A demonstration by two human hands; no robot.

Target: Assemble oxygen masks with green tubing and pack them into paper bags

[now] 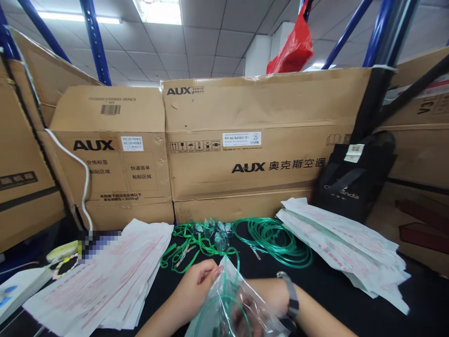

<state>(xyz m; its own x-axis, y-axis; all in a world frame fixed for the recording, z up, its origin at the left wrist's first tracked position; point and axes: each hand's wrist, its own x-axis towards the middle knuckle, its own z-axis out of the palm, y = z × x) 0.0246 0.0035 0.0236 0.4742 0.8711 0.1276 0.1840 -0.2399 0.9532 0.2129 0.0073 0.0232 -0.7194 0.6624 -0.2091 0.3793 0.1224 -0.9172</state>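
A clear plastic bag (210, 313) is in front of me at the bottom, with looped green tubing (242, 309) showing through it. My left hand (198, 285) pinches the bag's upper edge, fingers closed. My right hand (250, 304) lies on the bag's right side, seen through the plastic; whether it is inside or behind I cannot tell, and its fingers are blurred beside the tubing. One strand of tubing rises out of the bag's top. Just beyond lie clear mask-like pieces (220, 241) with green straps (178, 250) and metal clips, beside a coil of green tubing (280, 241).
Printed white paper packets lie in a stack (105, 281) on the left and another stack (345, 248) on the right. Cardboard boxes (266, 107) wall off the back. A black bag (354, 182) hangs at right, and a white cable (86, 182) runs down at left.
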